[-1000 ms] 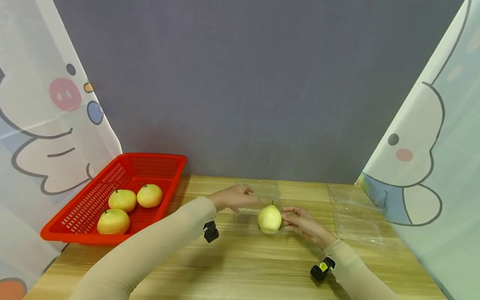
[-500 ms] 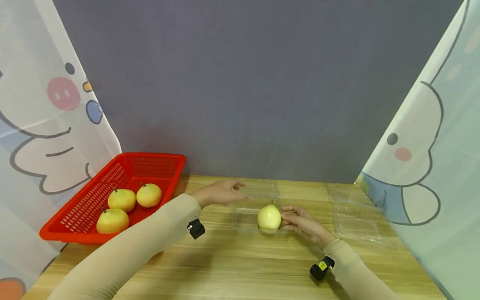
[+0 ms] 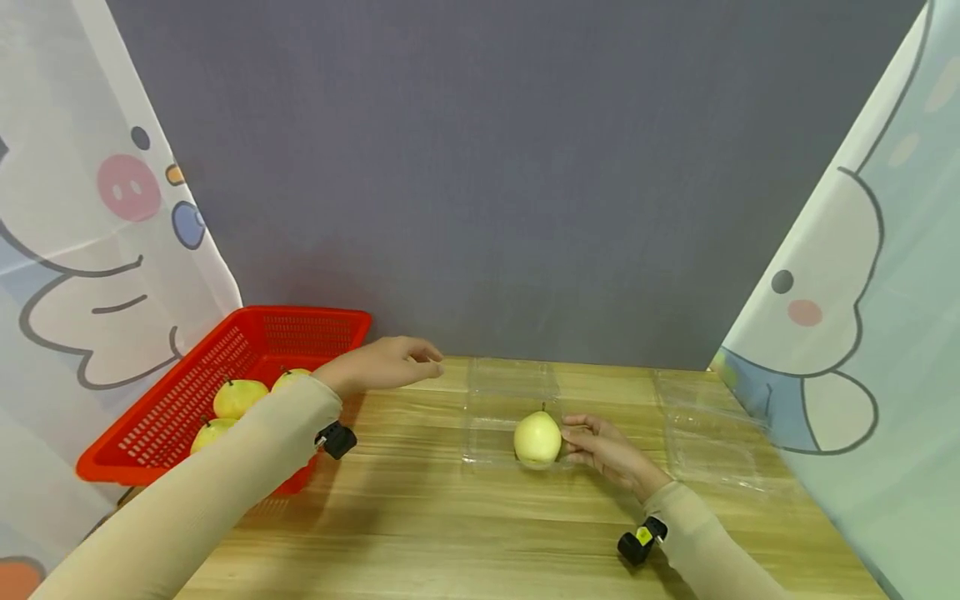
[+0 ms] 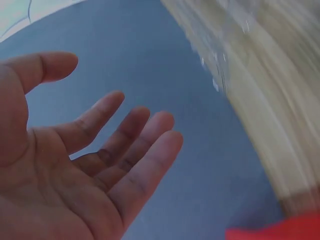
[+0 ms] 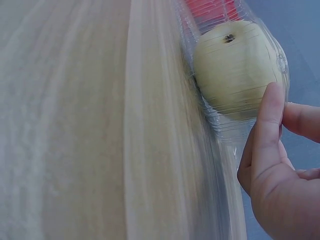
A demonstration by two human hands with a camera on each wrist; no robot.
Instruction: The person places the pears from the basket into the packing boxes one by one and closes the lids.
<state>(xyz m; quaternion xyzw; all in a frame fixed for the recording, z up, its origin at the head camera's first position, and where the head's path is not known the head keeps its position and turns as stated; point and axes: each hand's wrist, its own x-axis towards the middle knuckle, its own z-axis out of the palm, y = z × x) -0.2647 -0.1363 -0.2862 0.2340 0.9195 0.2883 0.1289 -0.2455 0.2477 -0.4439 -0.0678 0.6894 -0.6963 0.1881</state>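
Note:
My left hand [image 3: 384, 363] is in the air near the right rim of the red basket [image 3: 360, 329], its fingers loosely bent and nothing in them. In the left wrist view the palm [image 4: 60, 190] faces the camera with thumb and fingers apart. A yellow pear [image 3: 537, 438] stands stem up in the right front part of a clear plastic box [image 3: 487, 450]. My right hand [image 3: 609, 454] pinches the right wall of this box beside the pear. Through the clear wall, the right wrist view shows the underside of the pear [image 5: 235, 70] next to the thumb [image 5: 270, 110].
Several yellow pears [image 3: 238, 398] lie in the basket, partly hidden by my left sleeve. Another clear plastic box [image 3: 712, 442] stands at the right of the wooden table [image 3: 450, 533]. A grey panel [image 3: 480, 183] rises behind, with printed curtains [image 3: 60, 250] on both sides.
My left hand has moved from beside the pear leftward toward the basket, and its sleeve now covers part of the pears there. The right hand has stayed at the box wall.

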